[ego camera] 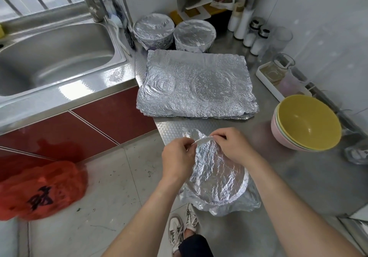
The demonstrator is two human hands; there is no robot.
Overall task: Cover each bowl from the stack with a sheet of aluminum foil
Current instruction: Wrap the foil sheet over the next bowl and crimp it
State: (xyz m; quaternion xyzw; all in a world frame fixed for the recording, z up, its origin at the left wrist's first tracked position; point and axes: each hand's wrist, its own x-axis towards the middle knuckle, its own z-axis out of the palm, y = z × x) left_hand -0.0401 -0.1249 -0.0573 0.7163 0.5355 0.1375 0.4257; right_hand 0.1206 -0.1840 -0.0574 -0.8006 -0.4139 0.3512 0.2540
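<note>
1. Works on a foil-wrapped bowl [219,179] at the near edge of the table [298,177].
2. Pinches the foil's far edge at the bowl's rim with the left hand [177,157], fingers [189,147] curled tight on it.
3. Pinches the same edge just beside that with the right hand [233,145], fingers [219,137] closed on the foil.
4. Has the pile of flat foil sheets [197,85] farther back, with two covered bowls [153,29] behind it.
5. Has the stack of bare bowls [308,121] at right, the top one yellow.
</note>
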